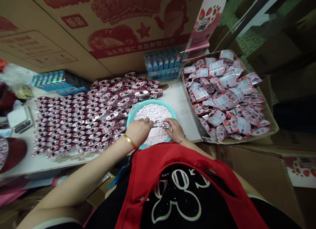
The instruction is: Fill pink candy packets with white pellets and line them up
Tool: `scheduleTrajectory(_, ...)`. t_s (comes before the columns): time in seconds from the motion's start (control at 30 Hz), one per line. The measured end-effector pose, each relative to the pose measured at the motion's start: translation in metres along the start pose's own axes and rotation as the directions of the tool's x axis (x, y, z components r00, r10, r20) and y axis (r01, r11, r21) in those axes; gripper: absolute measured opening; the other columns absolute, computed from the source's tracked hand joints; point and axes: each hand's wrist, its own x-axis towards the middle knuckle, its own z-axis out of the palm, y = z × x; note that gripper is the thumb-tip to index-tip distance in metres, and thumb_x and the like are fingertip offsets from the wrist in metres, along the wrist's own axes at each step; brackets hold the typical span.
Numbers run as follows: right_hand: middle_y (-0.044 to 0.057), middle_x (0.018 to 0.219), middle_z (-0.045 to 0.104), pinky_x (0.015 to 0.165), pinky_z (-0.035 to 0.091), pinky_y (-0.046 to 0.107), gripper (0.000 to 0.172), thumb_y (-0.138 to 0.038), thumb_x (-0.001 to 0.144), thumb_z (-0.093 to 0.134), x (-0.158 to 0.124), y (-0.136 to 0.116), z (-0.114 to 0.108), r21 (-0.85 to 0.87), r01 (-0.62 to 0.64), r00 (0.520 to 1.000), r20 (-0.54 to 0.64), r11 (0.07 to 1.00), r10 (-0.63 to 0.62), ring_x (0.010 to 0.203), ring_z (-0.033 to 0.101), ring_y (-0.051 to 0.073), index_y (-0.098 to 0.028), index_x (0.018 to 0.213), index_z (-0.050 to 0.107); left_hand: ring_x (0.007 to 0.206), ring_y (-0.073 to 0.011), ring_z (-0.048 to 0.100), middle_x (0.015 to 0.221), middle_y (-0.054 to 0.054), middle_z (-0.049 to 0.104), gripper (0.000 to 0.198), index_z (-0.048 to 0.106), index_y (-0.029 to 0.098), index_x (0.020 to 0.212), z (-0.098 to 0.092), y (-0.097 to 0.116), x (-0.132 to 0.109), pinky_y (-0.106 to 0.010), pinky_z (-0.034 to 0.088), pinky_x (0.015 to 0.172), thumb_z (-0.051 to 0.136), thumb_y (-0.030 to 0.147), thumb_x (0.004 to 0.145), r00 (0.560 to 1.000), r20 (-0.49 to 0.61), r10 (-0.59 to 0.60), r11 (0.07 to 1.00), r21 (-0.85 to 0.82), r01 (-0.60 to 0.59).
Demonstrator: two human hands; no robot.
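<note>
A turquoise basin (pixel 173 112) full of small pale pink candies (pixel 155 112) is on the table in front of me. Over it, my left hand (pixel 141 131) is closed around the grey end of what looks like a small scoop (pixel 156 125). Pale candies lie along it, pointing toward my right hand (pixel 175 130). That hand is closed on a small printed candy pack (pixel 167 125), whose mouth faces the scoop. Fingers hide most of both things. Left of the basin, many similar packs (pixel 79 118) stand upright in tight rows with their tops open.
On the right, a cardboard box (pixel 273 130) is heaped with packs. Blue boxed goods (pixel 163 63) stand behind the basin, and more blue boxes (pixel 59 82) at back left. Large printed cartons (pixel 123 28) wall the rear. A white scale (pixel 20 118) and red bucket (pixel 18 153) sit far left.
</note>
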Motion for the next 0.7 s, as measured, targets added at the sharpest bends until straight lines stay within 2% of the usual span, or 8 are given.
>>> scheduleTrajectory(0.1, 0.009, 0.110, 0.061, 0.093, 0.046, 0.042, 0.034, -0.015, 0.078, 0.055, -0.002, 0.003, 0.002, 0.063, -0.029, 0.999, -0.018, 0.998, 0.030, 0.107, 0.055, 0.024, -0.021, 0.111, 0.053, 0.084, -0.0227, 0.059, 0.090, -0.010, 0.061, 0.024, 0.059, 0.016, 0.093, -0.014, 0.009, -0.004, -0.031, 0.044, 0.061, 0.035, 0.013, 0.089, 0.999, -0.015, 0.030, 0.998, 0.056, -0.029)
scheduleTrajectory(0.2, 0.009, 0.110, 0.061, 0.092, 0.046, 0.041, 0.033, -0.017, 0.079, 0.056, -0.004, 0.008, 0.004, 0.134, -0.046, 0.998, -0.045, 0.990, 0.052, 0.106, 0.056, 0.023, -0.021, 0.111, 0.053, 0.086, -0.0226, 0.058, 0.092, -0.009, 0.060, 0.022, 0.059, 0.017, 0.091, -0.017, -0.001, -0.007, -0.031, 0.045, 0.063, 0.037, 0.016, 0.089, 0.997, -0.060, 0.043, 0.998, 0.044, -0.040)
scheduleTrajectory(0.3, 0.009, 0.110, 0.061, 0.091, 0.047, 0.041, 0.034, -0.020, 0.079, 0.056, -0.005, 0.011, 0.009, 0.195, -0.049, 0.995, -0.075, 0.980, 0.064, 0.105, 0.057, 0.023, -0.021, 0.113, 0.053, 0.088, -0.0213, 0.059, 0.097, -0.007, 0.059, 0.019, 0.056, 0.019, 0.098, -0.005, -0.020, -0.003, -0.031, 0.047, 0.067, 0.045, 0.030, 0.088, 0.991, -0.130, 0.019, 0.994, -0.100, -0.032)
scheduleTrajectory(0.37, 0.009, 0.107, 0.062, 0.089, 0.048, 0.041, 0.033, -0.022, 0.079, 0.056, -0.003, 0.010, 0.012, 0.221, -0.046, 0.995, -0.074, 0.974, 0.064, 0.103, 0.058, 0.023, -0.021, 0.112, 0.054, 0.093, -0.0213, 0.059, 0.107, -0.008, 0.057, 0.037, 0.051, 0.020, 0.111, 0.012, -0.028, 0.008, -0.032, 0.048, 0.074, 0.052, 0.044, 0.083, 0.979, -0.197, 0.047, 0.967, -0.236, -0.094)
scheduleTrajectory(0.43, 0.008, 0.102, 0.063, 0.086, 0.050, 0.040, 0.031, -0.024, 0.080, 0.057, 0.003, 0.007, 0.015, 0.242, -0.052, 0.996, -0.059, 0.969, 0.068, 0.100, 0.059, 0.023, -0.021, 0.111, 0.056, 0.099, -0.0221, 0.058, 0.115, -0.010, 0.055, 0.055, 0.044, 0.019, 0.122, 0.029, -0.031, 0.025, -0.032, 0.048, 0.079, 0.057, 0.051, 0.079, 0.959, -0.254, 0.130, 0.930, -0.304, -0.207)
scheduleTrajectory(0.47, 0.008, 0.101, 0.064, 0.086, 0.050, 0.040, 0.031, -0.025, 0.081, 0.056, 0.007, 0.005, 0.016, 0.252, -0.055, 0.996, -0.057, 0.966, 0.071, 0.100, 0.059, 0.023, -0.022, 0.111, 0.057, 0.099, -0.0219, 0.058, 0.114, -0.010, 0.055, 0.055, 0.043, 0.019, 0.123, 0.036, -0.030, 0.035, -0.032, 0.048, 0.079, 0.056, 0.050, 0.080, 0.947, -0.268, 0.180, 0.915, -0.307, -0.261)
scheduleTrajectory(0.57, 0.009, 0.108, 0.062, 0.090, 0.049, 0.041, 0.038, -0.027, 0.083, 0.054, 0.026, 0.000, 0.007, 0.236, -0.075, 0.989, -0.109, 0.969, 0.103, 0.106, 0.056, 0.024, -0.022, 0.121, 0.052, 0.088, -0.0185, 0.059, 0.099, -0.006, 0.058, 0.034, 0.049, 0.021, 0.114, 0.043, -0.029, 0.074, -0.030, 0.047, 0.073, 0.047, 0.041, 0.087, 0.909, -0.288, 0.301, 0.880, -0.283, -0.381)
scheduleTrajectory(0.7, 0.014, 0.122, 0.052, 0.097, 0.043, 0.044, 0.048, -0.033, 0.086, 0.053, 0.054, 0.012, -0.040, 0.013, -0.170, 0.907, -0.389, 0.985, 0.161, 0.115, 0.049, 0.025, -0.018, 0.131, 0.043, 0.090, -0.0186, 0.058, 0.100, -0.006, 0.058, 0.031, 0.051, 0.021, 0.112, 0.027, -0.040, 0.143, -0.029, 0.046, 0.074, 0.048, 0.039, 0.087, 0.863, -0.421, 0.279, 0.872, -0.266, -0.411)
